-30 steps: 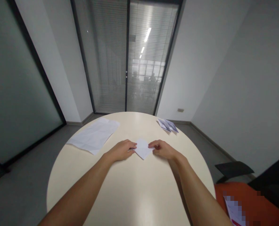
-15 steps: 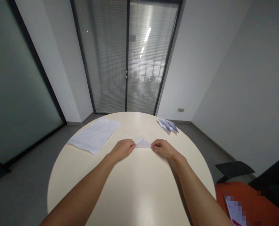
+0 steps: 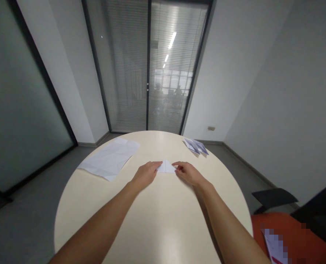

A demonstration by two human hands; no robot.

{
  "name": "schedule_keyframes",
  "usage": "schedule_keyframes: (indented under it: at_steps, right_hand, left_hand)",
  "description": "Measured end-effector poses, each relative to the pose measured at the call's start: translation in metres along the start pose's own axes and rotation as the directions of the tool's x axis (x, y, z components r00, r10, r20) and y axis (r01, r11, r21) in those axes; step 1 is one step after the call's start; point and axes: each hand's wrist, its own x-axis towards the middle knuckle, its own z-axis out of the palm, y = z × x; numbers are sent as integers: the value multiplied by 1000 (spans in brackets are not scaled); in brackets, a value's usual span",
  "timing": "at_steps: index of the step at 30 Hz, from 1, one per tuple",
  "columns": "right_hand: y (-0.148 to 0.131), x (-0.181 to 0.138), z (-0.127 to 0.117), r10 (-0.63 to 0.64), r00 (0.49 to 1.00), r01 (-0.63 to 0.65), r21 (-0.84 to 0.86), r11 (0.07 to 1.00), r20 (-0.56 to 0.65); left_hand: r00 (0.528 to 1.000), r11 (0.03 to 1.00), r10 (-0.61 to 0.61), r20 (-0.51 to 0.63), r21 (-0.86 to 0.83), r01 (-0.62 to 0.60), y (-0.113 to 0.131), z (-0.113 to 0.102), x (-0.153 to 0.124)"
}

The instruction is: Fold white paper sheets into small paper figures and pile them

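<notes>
A small piece of folded white paper (image 3: 166,167), triangular with a crease down its middle, lies on the table between my two hands. My left hand (image 3: 146,174) holds its left side, fingers stretched along the sloping edge and the thumb near the lower left corner. On the right side, my right hand (image 3: 189,173) has the corner between thumb and forefinger, with the forefinger raised along the slope and the other fingers curled. Parts of both paper corners are hidden by the fingers.
A large creased sheet of white paper (image 3: 110,157) lies at the table's left. Folded paper pieces (image 3: 195,146) rest near the far right edge of the round cream table (image 3: 152,223). An orange chair (image 3: 303,238) with a black armrest (image 3: 274,197) stands at right.
The fingers of both hands have moved from pinching the outer corners to stretching up along the sloping edges. The folded paper now looks flatter and stays in nearly the same place.
</notes>
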Motion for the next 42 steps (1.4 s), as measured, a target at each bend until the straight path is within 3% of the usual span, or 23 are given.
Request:
schedule_keyframes:
  at_steps: [8,19,27,34,42]
  right_hand:
    - [1,2,4,-87,996,88,-57,995,4]
    - [-13,0,6,-135,991,134,-67,989,-9]
    - [-10,4,26,-304,952,305,-140,942,34]
    - [-1,4,31,-164,981,180,-167,969,105]
    - [15,0,10,-244,949,256,-34,966,201]
  left_hand:
    - [998,998,53,20,30,-54,-1,4,2]
    - [993,986,93,71,134,-102,29,-4,-8]
    - [980,978,168,108,108,-180,36,-4,-9]
    - [971,974,203,123,76,-213,36,2,-8]
    - [977,981,154,147,92,-169,36,1,-10]
